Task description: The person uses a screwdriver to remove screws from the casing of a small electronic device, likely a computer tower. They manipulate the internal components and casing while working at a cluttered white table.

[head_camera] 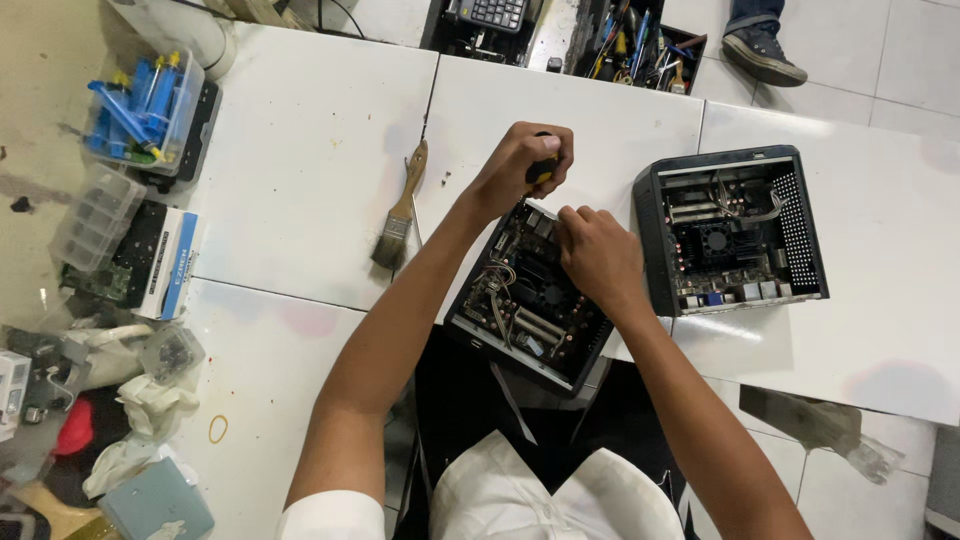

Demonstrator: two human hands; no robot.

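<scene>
Bare forearms, short white sleeves, white garment, dark lap.

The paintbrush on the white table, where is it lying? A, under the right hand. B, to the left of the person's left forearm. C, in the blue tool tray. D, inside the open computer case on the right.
B: the paintbrush lies flat on the table, left of the left hand and forearm.

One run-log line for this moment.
left hand: grips screwdriver | right hand: rests on open computer case | second case: apart, right | paintbrush: left
</scene>
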